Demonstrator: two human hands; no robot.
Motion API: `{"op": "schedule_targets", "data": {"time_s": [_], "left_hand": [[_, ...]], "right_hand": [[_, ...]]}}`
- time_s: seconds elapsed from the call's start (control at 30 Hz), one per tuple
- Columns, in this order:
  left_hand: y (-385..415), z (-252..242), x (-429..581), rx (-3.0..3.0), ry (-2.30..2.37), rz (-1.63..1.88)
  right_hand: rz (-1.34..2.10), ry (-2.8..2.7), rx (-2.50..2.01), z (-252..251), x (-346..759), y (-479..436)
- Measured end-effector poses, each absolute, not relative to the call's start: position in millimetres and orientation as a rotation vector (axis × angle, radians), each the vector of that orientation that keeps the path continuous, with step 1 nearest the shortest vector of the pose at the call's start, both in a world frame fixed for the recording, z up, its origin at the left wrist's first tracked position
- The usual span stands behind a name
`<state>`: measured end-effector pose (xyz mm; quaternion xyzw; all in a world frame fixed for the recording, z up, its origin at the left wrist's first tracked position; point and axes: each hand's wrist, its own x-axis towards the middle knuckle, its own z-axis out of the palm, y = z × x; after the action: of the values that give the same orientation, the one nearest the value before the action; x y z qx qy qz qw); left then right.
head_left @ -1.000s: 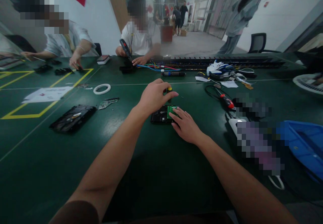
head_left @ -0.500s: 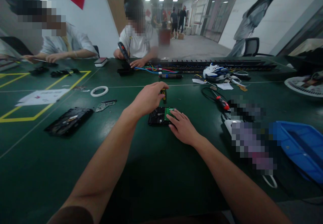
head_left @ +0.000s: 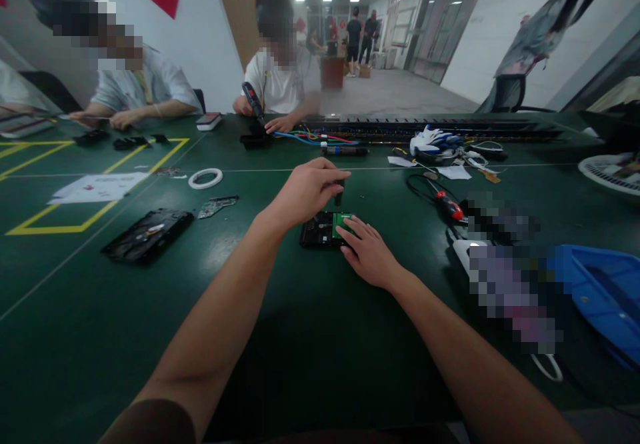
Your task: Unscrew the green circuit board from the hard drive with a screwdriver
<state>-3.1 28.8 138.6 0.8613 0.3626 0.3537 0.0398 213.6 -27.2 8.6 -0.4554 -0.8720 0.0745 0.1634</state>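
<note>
My left hand [head_left: 315, 191] grips the handle of a small dark screwdriver [head_left: 339, 194], held upright above a black hard drive [head_left: 316, 231]. The drive lies on the green table and has a green circuit board [head_left: 340, 223] on its right part. On the right end of the drive and board rests my right hand [head_left: 371, 251], its fingers spread. The screwdriver's tip is too small to make out.
To the left lie another black drive [head_left: 148, 234], a loose circuit board [head_left: 218, 207] and a white ring [head_left: 205, 178]. At right are a red-black tool [head_left: 450, 205] and a blue tray [head_left: 600, 297]. A person [head_left: 280, 84] works across the table.
The whole view has shifted, so the table things appear slightly further right. Over the drive, my left hand and the screwdriver have moved a little to the right. My right hand stays on the drive.
</note>
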Motion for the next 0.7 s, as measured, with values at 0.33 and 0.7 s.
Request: {"op": "schedule_targets", "data": {"time_s": [0.33, 0.7], "left_hand": [[26.4, 138.7, -2.7, 2.576, 1.04, 1.073], [30.5, 135.0, -2.0, 2.641, 1.211, 1.148]], "right_hand": [[0.215, -2.467, -1.279, 5.5, 214.5, -26.2], [0.188, -2.484, -1.296, 7.3, 212.8, -27.3]]}}
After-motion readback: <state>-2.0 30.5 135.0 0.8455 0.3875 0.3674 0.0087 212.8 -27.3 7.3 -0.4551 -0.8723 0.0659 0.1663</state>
